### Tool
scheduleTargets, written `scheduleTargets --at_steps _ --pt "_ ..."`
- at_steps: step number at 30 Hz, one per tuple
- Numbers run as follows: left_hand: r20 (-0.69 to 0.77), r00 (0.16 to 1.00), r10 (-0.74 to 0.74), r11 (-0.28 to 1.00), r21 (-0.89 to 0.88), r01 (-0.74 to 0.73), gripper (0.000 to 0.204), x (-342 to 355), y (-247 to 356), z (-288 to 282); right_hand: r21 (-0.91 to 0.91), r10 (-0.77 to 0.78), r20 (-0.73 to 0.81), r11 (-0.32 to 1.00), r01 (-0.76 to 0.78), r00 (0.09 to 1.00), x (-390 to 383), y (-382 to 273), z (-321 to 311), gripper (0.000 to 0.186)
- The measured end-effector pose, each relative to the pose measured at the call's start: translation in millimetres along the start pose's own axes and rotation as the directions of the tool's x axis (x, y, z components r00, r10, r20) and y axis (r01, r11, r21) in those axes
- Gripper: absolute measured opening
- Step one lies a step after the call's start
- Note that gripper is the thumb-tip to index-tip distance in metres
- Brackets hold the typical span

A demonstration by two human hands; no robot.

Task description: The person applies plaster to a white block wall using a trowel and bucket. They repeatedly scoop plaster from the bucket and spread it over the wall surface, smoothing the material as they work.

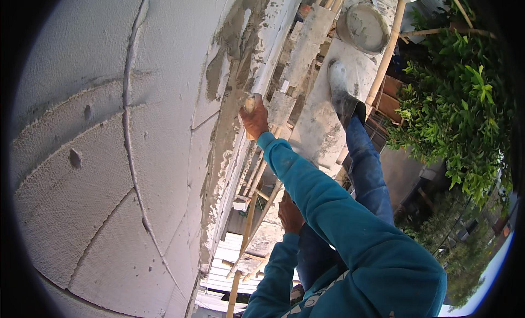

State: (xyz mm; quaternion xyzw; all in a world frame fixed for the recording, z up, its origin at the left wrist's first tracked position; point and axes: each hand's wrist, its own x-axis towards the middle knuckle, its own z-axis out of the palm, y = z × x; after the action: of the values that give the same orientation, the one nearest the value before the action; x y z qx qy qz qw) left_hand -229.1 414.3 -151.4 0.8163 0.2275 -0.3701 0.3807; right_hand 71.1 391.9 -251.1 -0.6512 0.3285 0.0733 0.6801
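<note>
Fingers of the right hand [255, 120] grip a trowel [280, 107] against the mortar-smeared block wall [109, 154] outdoors.

We see a pale grey block wall [98, 154] lined with darker mortar joints; teal sleeves [328, 208]; blue jeans [369, 175]; a grey-crusted bucket [363, 27]; green foliage [459, 99].

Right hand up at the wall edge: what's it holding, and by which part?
The right hand grips a trowel by its wooden handle, blade against the mortar. What the left hand holds cannot be told.
</note>
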Motion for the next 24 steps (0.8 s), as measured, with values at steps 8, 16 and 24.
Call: scheduleTargets --at_steps 8,16,24 --pt "0.083 0.992 -0.093 0.988 0.128 0.082 0.069 -4.8 16.2 -12.1 0.061 -0.047 0.079 0.997 0.042 0.996 -13.7 19.9 22.6 0.055" --pt "-0.249 0.968 0.019 1.000 -0.014 -0.023 0.061 -20.5 -40.5 24.5 0.028 -0.237 0.091 0.971 0.236 0.967 -122.0 -4.4 39.4 0.037" --pt "-0.140 0.972 -0.187 0.958 0.192 0.212 0.059 -7.1 47.2 -0.8 0.083 0.121 0.020 0.989 -0.122 0.992 -141.4 11.3 51.0 0.039"
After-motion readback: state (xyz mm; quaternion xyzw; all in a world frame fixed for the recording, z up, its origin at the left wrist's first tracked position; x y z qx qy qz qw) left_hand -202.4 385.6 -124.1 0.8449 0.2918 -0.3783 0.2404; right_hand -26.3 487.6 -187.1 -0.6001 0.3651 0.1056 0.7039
